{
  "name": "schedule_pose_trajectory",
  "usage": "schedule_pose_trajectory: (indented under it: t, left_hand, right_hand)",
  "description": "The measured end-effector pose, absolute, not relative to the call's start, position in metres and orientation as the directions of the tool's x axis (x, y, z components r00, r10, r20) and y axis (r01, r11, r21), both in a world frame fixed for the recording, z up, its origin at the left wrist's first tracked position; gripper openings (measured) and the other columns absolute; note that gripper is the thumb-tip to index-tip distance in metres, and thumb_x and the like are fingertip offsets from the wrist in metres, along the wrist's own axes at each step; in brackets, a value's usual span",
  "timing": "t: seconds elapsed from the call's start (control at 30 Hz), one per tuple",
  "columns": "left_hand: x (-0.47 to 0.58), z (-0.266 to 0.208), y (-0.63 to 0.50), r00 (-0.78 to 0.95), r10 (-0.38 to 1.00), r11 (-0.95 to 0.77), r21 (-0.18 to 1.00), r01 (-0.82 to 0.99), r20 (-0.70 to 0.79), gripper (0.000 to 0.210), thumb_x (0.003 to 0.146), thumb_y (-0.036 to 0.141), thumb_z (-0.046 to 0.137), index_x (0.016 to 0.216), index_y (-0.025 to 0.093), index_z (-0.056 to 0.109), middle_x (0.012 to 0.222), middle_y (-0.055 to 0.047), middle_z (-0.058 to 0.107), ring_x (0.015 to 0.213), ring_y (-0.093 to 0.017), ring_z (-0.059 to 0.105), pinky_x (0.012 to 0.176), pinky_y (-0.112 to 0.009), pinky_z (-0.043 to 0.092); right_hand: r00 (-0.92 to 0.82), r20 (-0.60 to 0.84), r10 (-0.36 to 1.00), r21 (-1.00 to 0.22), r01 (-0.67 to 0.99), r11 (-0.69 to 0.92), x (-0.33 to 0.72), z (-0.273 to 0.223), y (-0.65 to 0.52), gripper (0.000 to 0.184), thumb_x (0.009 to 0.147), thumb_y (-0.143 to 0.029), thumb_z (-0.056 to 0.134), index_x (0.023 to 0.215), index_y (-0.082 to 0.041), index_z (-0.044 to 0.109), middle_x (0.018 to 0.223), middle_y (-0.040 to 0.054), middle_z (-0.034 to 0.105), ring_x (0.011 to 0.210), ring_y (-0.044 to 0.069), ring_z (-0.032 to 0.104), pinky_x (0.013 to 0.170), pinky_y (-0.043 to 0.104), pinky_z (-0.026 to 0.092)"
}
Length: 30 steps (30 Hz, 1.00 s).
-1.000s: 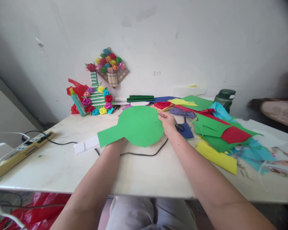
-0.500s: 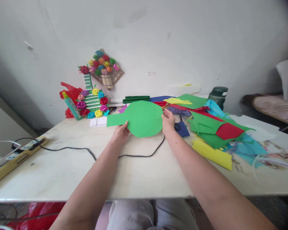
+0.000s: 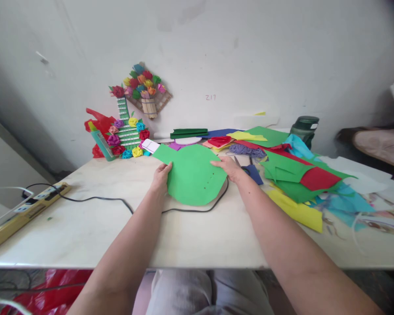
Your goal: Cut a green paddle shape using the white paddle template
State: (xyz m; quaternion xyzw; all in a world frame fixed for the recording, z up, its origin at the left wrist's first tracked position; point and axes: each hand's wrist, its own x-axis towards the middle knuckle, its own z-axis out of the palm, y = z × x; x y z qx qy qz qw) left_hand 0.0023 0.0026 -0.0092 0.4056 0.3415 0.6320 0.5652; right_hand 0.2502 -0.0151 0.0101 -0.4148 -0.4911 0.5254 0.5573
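A flat green paper cutout (image 3: 192,175), round with a straight strip off its upper left, is held up above the table between both hands. My left hand (image 3: 161,177) pinches its left edge, thumb on the face. My right hand (image 3: 228,167) grips the right edge the same way; the fingers behind are hidden. Several small dark holes run along the cutout's lower right. At the end of the strip shows a white piece (image 3: 151,145). Just right of my right hand, scissors (image 3: 245,169) lie on a dark blue piece (image 3: 255,174).
A black cable (image 3: 190,211) crosses the table (image 3: 85,236) below the cutout, from a power strip (image 3: 29,208) at left. Paper flowers (image 3: 137,152) and a glue bottle (image 3: 101,143) stand at back left. Green, red and yellow sheets (image 3: 297,209) and a dark bottle (image 3: 304,129) are at right.
The round part of the cutout has tilted and come down nearer me, while its strip now points up and left. Both hands still hold it, with my right thumb now further onto its face.
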Motion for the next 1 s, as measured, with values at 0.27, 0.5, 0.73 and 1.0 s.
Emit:
schedule_pose_trajectory:
  t: [0.27, 0.5, 0.73, 1.0]
  left_hand:
    - [0.0058, -0.0059, -0.0001, 0.077, 0.997, 0.039, 0.884, -0.467, -0.003, 0.032, 0.059, 0.017, 0.074, 0.088, 0.009, 0.063, 0.08, -0.012, 0.069, 0.077, -0.024, 0.066, 0.078, -0.036, 0.053]
    - [0.0071, -0.0089, 0.0, 0.095, 0.995, 0.065, 0.895, -0.44, -0.026, 0.031, 0.059, 0.014, 0.073, 0.088, 0.007, 0.064, 0.084, -0.016, 0.069, 0.079, -0.027, 0.066, 0.08, -0.039, 0.053]
    - [0.0069, -0.0082, -0.004, 0.174, 0.984, 0.104, 0.915, -0.391, -0.037, 0.035, 0.057, 0.014, 0.074, 0.09, 0.007, 0.064, 0.086, -0.017, 0.069, 0.078, -0.028, 0.066, 0.079, -0.041, 0.053]
    - [0.0058, -0.0043, -0.0036, 0.162, 0.984, 0.146, 0.871, -0.468, -0.078, 0.033, 0.067, 0.028, 0.067, 0.093, 0.009, 0.064, 0.088, -0.015, 0.069, 0.085, -0.028, 0.065, 0.085, -0.04, 0.049]
  right_hand:
    - [0.182, 0.173, 0.968, -0.964, -0.17, 0.204, 0.2419, 0.0085, -0.0133, 0.014, 0.061, -0.026, 0.069, 0.069, -0.016, 0.065, 0.062, -0.0003, 0.066, 0.051, 0.011, 0.057, 0.051, 0.024, 0.046]
    - [0.086, 0.116, 0.99, -0.946, -0.293, 0.137, 0.2428, 0.0035, -0.0106, 0.014, 0.059, -0.02, 0.069, 0.071, -0.015, 0.066, 0.064, 0.0016, 0.068, 0.056, 0.015, 0.061, 0.058, 0.027, 0.049]
    - [0.095, 0.088, 0.992, -0.948, -0.298, 0.113, 0.2448, 0.0049, -0.0114, 0.014, 0.061, -0.017, 0.068, 0.075, -0.015, 0.066, 0.068, 0.0022, 0.069, 0.059, 0.014, 0.063, 0.06, 0.026, 0.05]
    - [0.008, 0.051, 0.999, -0.938, -0.343, 0.051, 0.2471, 0.0065, -0.0134, 0.017, 0.058, -0.014, 0.069, 0.074, -0.013, 0.066, 0.066, 0.0034, 0.069, 0.059, 0.016, 0.063, 0.061, 0.029, 0.052]
